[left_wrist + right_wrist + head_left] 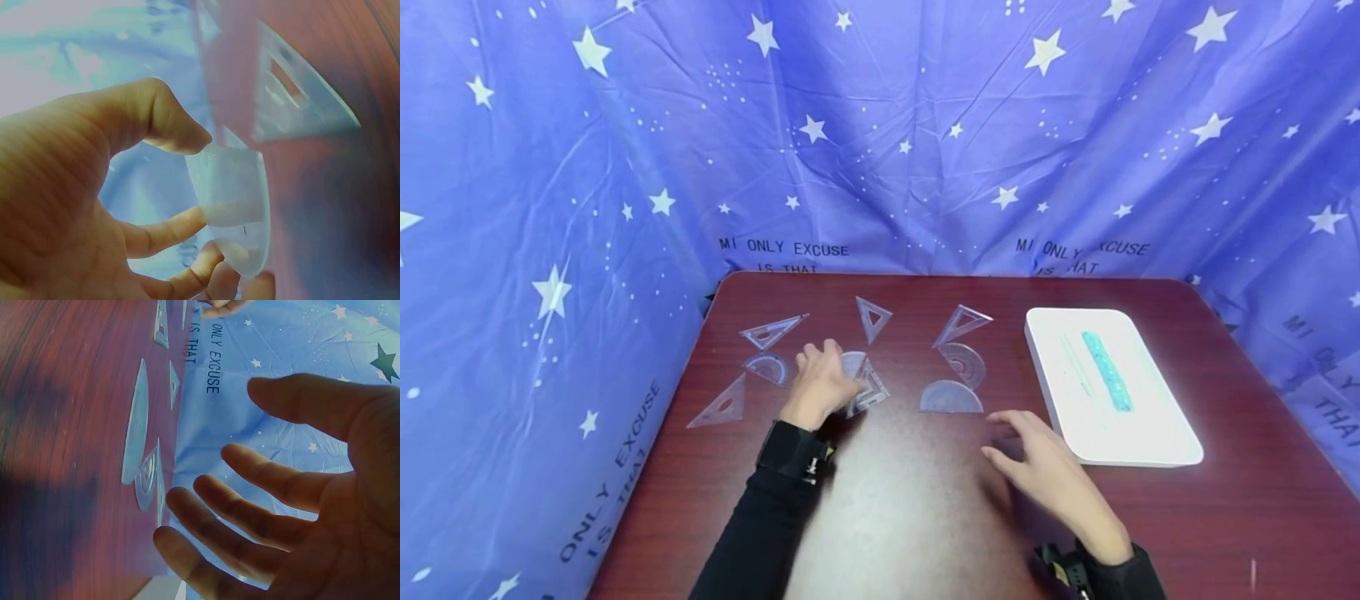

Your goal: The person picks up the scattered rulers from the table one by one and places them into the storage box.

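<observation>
My left hand (822, 385) holds a clear protractor (234, 200) by its edges, thumb on one side and fingertips on the other. In the head view that protractor partly overlaps a set square (874, 393) just right of the hand. Beside the left hand lie a small protractor (767, 368) and a triangular set square (724, 406). My right hand (1048, 467) has its fingers loosely spread and holds nothing. Nearest to it is a flat half-round protractor (951, 398), with another protractor (964, 365) behind it.
Farther back on the dark red table (925, 500) lie a narrow set square (773, 332), a small set square (872, 319) and a tilted set square (962, 323). A white box-like slab (1157, 433) on the right carries a turquoise ruler (1107, 371). A starry blue curtain (910, 167) surrounds the table.
</observation>
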Demonstrator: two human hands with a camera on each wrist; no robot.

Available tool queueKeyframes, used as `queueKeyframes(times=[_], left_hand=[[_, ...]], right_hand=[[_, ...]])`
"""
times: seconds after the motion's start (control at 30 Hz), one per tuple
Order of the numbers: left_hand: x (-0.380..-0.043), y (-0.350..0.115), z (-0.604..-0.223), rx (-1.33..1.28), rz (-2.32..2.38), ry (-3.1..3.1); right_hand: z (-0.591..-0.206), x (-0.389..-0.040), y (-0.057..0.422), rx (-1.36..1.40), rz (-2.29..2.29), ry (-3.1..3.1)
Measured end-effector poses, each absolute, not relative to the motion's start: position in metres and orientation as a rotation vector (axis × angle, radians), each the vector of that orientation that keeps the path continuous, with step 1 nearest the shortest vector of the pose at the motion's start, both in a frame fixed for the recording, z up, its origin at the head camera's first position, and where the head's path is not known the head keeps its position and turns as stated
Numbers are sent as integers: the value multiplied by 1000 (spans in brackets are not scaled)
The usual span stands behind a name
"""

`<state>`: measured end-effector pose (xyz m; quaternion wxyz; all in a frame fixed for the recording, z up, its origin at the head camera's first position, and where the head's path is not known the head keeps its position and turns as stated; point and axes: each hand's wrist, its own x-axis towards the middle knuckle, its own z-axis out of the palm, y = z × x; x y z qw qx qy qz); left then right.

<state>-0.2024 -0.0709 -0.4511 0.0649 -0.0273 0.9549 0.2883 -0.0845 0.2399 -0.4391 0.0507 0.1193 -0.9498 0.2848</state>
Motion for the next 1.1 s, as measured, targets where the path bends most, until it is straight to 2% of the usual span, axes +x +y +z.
queueKeyframes(times=[0.47,0.73,0.87,1.1], left_hand=[[-159,-27,-415,393,1148,2905],[-133,3,-413,724,1024,3026],[-123,12,-416,771,983,3095],[-118,19,-423,840,951,3174]], right_hand=[[-447,-92,197,222,1396,-2749],[-442,-97,179,95,2121,-2471],[-440,-97,173,-30,2316,-2298],[-443,-102,170,-150,2350,-2169]])
